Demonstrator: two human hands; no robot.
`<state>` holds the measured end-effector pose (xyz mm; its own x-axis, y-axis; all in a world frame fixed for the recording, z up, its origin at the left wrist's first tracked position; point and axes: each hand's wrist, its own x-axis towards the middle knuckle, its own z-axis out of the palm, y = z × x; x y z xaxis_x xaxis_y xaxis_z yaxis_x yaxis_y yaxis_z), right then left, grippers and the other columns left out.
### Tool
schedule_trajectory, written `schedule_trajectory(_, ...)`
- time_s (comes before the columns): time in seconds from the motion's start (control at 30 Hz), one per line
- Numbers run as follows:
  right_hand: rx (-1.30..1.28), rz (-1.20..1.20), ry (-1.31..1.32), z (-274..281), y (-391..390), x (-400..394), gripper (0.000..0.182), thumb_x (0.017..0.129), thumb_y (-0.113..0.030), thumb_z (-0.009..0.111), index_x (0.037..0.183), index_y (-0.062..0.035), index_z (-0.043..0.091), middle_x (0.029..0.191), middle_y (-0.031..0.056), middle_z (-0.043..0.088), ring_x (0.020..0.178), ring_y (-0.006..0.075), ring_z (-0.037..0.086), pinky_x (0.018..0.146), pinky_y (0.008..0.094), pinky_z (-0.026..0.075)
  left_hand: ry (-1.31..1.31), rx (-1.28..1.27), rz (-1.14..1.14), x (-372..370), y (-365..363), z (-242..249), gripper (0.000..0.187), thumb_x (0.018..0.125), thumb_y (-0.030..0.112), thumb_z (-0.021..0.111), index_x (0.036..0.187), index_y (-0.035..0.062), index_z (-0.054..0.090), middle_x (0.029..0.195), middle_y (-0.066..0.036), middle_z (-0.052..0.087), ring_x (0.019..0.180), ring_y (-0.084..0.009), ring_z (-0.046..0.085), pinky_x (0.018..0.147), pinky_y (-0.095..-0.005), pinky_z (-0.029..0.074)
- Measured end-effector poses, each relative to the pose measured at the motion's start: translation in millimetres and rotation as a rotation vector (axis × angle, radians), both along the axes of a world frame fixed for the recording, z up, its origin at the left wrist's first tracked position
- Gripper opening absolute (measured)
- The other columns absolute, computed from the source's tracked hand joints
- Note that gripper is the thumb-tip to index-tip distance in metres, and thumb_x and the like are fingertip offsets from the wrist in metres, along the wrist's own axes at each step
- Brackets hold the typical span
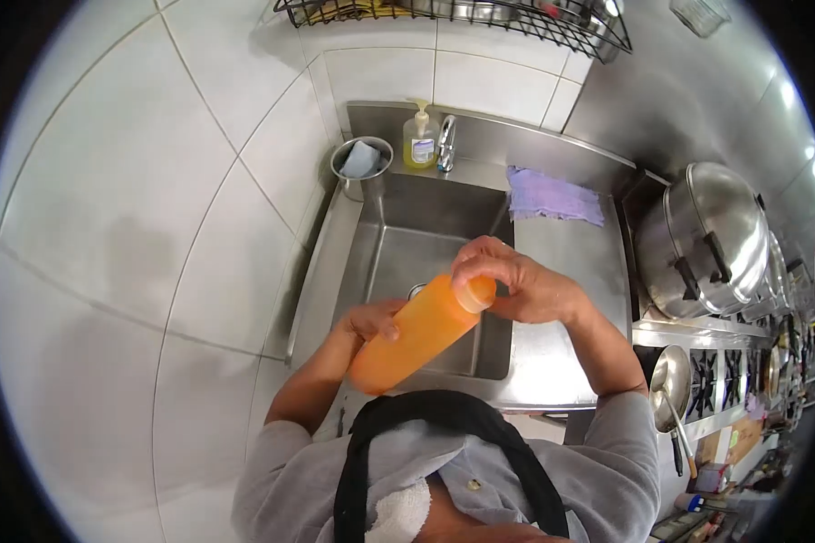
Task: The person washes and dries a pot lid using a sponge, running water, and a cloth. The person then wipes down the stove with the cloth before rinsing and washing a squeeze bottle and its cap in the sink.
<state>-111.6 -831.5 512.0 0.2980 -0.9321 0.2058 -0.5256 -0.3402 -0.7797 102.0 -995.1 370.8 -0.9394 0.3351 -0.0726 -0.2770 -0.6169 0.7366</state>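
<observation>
An orange plastic bottle (417, 335) lies tilted across my front, over the near part of a steel sink (407, 244). My left hand (371, 321) is wrapped round the bottle's body, thumb on top. At the upper right end, the fingers of my right hand (516, 281) close round the bottle's orange cap (475, 293), next to a pale ring at the neck. The sink's drain shows partly behind the bottle.
Behind the sink stand a soap pump bottle (420, 140), a chrome faucet (446, 145) and a steel container (362, 172) holding a sponge. A purple cloth (555, 195) lies on the right counter. Farther right are a large pot (711, 240) and a pan (670, 385) by the burners.
</observation>
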Motion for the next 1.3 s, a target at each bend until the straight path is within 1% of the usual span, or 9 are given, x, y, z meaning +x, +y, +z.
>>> schedule_trajectory(0.13,-0.112,-0.116,-0.037,-4.6,-54.1,-33.0,0.058,0.061,0.011,0.065,0.112,-0.0143,0.056,0.115,0.0044,0.047,0.111,0.0211,0.046,0.094,0.0307,0.037,0.001,0.451,0.023,-4.1,-29.3,-59.5,0.080,0.069,0.040,0.073,0.132,-0.0001,0.042,0.119,-0.019,0.056,0.100,-0.0308,0.061,0.084,-0.0427,0.051)
schedule_trajectory(0.23,0.305,-0.415,-0.374,-74.9,-117.2,-78.1,0.066,0.061,0.003,0.073,0.121,-0.0069,0.046,0.105,0.0051,0.052,0.099,0.0141,0.050,0.088,0.0301,0.042,-0.193,0.443,0.314,-10.9,-50.7,-67.6,0.072,0.080,0.051,0.062,0.129,0.0022,0.045,0.114,-0.019,0.058,0.096,-0.0300,0.063,0.079,-0.0434,0.053)
schedule_trajectory(0.4,-0.074,-0.843,0.023,-231.8,-266.0,-140.4,0.065,0.067,-0.016,0.076,0.121,-0.0033,0.043,0.112,0.0127,0.054,0.105,0.0238,0.053,0.086,0.0357,0.046,-0.354,0.498,0.494,-27.4,-73.7,-147.0,0.057,0.090,0.057,0.046,0.117,0.0066,0.055,0.098,-0.014,0.064,0.082,-0.0268,0.065,0.070,-0.0396,0.055)
schedule_trajectory(0.53,0.202,-0.700,0.265,-248.0,-322.0,-112.8,0.064,0.067,-0.020,0.075,0.119,-0.0048,0.041,0.108,0.0142,0.054,0.105,0.0284,0.056,0.084,0.0397,0.048,-0.422,0.400,0.629,-37.4,-76.0,-174.0,0.052,0.091,0.054,0.046,0.112,0.0080,0.056,0.090,-0.011,0.064,0.076,-0.0244,0.065,0.067,-0.0381,0.055)
schedule_trajectory(0.6,0.495,-0.581,0.270,-236.8,-305.9,-93.4,0.062,0.068,-0.020,0.075,0.117,-0.0041,0.042,0.104,0.0122,0.056,0.101,0.0279,0.057,0.083,0.0394,0.048,-0.416,0.363,0.650,-42.8,-75.7,-181.0,0.048,0.091,0.051,0.048,0.112,0.0088,0.056,0.089,-0.010,0.063,0.076,-0.0239,0.065,0.068,-0.0379,0.055)
schedule_trajectory(0.7,0.485,-0.788,-0.646,-282.5,-259.7,-91.5,0.062,0.068,-0.021,0.075,0.117,-0.0027,0.043,0.098,0.0114,0.058,0.099,0.0259,0.058,0.082,0.0369,0.049,-0.449,0.280,0.695,-77.2,-92.4,-188.6,0.039,0.090,0.043,0.053,0.110,0.0090,0.056,0.090,-0.007,0.062,0.077,-0.0213,0.063,0.068,-0.0365,0.053)
schedule_trajectory(0.97,0.102,-1.075,0.113,-277.9,-66.0,-85.2,0.060,0.068,-0.021,0.077,0.120,-0.0096,0.049,0.108,0.0147,0.058,0.101,0.0272,0.057,0.087,0.0385,0.047,-0.457,-0.428,0.675,-178.5,-144.2,-216.5,0.041,0.073,0.018,0.067,0.108,0.0019,0.052,0.092,-0.010,0.060,0.083,-0.0204,0.062,0.070,-0.0354,0.053)
schedule_trajectory(1.03,0.256,-1.071,0.287,-264.0,-25.0,-85.8,0.064,0.070,-0.022,0.071,0.126,-0.0078,0.043,0.117,0.0169,0.056,0.117,0.0331,0.049,0.111,0.0461,0.020,-0.458,-0.613,0.760,-178.6,-130.0,-225.1,0.056,0.066,0.013,0.072,0.114,0.0008,0.046,0.095,-0.012,0.058,0.085,-0.0219,0.061,0.071,-0.0351,0.053)
schedule_trajectory(1.3,0.096,-1.035,0.495,-291.3,5.1,-79.4,0.066,0.070,-0.022,0.067,0.127,-0.0088,0.037,0.129,0.0125,0.047,0.132,0.0254,0.036,0.114,0.0487,0.012,-0.274,-0.932,0.988,-149.4,-100.3,-261.0,0.079,0.058,0.003,0.076,0.125,0.0020,0.033,0.115,-0.012,0.049,0.102,-0.0262,0.055,0.087,-0.0353,0.049)
